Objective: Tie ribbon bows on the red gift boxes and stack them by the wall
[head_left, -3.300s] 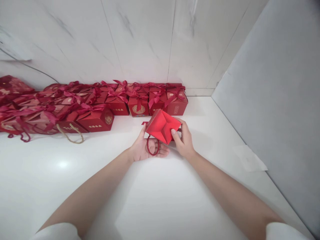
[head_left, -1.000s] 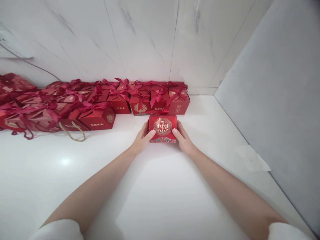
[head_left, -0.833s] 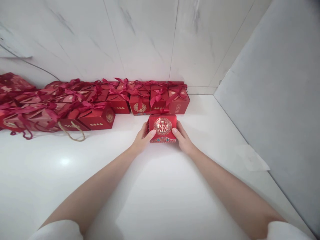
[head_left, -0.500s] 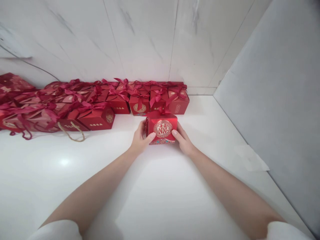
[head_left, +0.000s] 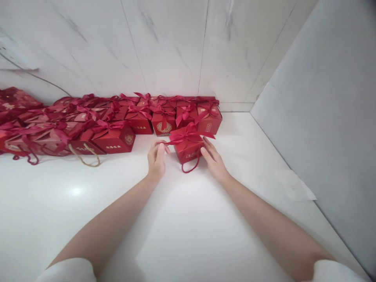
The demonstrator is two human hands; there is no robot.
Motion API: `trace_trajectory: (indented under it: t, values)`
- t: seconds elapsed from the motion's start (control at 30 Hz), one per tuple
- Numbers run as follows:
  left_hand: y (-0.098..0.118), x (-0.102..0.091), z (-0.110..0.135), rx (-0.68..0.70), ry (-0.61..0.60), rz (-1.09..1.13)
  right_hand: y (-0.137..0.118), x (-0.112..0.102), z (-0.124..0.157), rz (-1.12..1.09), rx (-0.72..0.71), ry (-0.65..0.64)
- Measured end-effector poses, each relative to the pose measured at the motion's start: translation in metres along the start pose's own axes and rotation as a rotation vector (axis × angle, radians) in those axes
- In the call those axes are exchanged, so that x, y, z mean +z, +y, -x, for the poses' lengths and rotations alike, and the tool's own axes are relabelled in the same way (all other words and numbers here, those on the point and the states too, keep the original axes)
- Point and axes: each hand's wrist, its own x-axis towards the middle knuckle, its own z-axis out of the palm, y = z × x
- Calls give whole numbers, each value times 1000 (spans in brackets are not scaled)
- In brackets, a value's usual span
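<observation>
A small red gift box (head_left: 188, 149) with a red ribbon bow on top stands on the white counter (head_left: 182, 219), one corner turned toward me. A red cord handle (head_left: 190, 167) hangs down its front. My left hand (head_left: 156, 158) is just left of the box, fingers stretched out and close together, near the ribbon's left tail and holding nothing. My right hand (head_left: 213, 159) rests at the box's right side with fingers extended, fingertips against it.
A long row of similar red ribboned gift boxes (head_left: 138, 119) lines the marble wall from the left edge to the middle. A beige cord handle (head_left: 84, 156) lies in front of them. A grey panel (head_left: 317, 117) walls off the right, with a paper scrap (head_left: 295, 184) at its foot.
The box was held up bottom-first, then set down with its gold emblem facing me. It has since turned corner-on, and my left hand has come off it.
</observation>
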Motion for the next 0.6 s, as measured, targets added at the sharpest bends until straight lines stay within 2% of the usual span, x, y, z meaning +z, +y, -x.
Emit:
trace_trajectory:
  t: [0.07, 0.13, 0.2, 0.23, 0.3, 0.37, 0.47, 0.53, 0.6]
  values:
    - [-5, 2, -1, -78, 81, 33, 0, 1, -2, -11, -55, 15]
    - [-9, 4, -1, -160, 105, 63, 0, 2, -3, -47, -70, 33]
    - [-11, 6, 0, -217, 21, 121, 1, 4, -3, -94, -57, 53]
    - [-10, 7, 0, -221, -69, 159, 1, 4, -3, -120, -45, 55]
    - [-8, 8, 2, -169, -283, 207, 1, 4, -3, -154, -12, 54]
    - [-4, 8, 3, -78, -429, 152, 0, 2, -3, -153, 10, 70]
    - [0, 8, 5, -7, -474, 12, -3, -1, -2, -123, -3, 112]
    - [3, 9, 5, -15, -455, 12, -6, -3, 0, -86, -43, 103]
    - [6, 9, 5, -23, -404, 41, -10, -4, 3, 8, -147, 87]
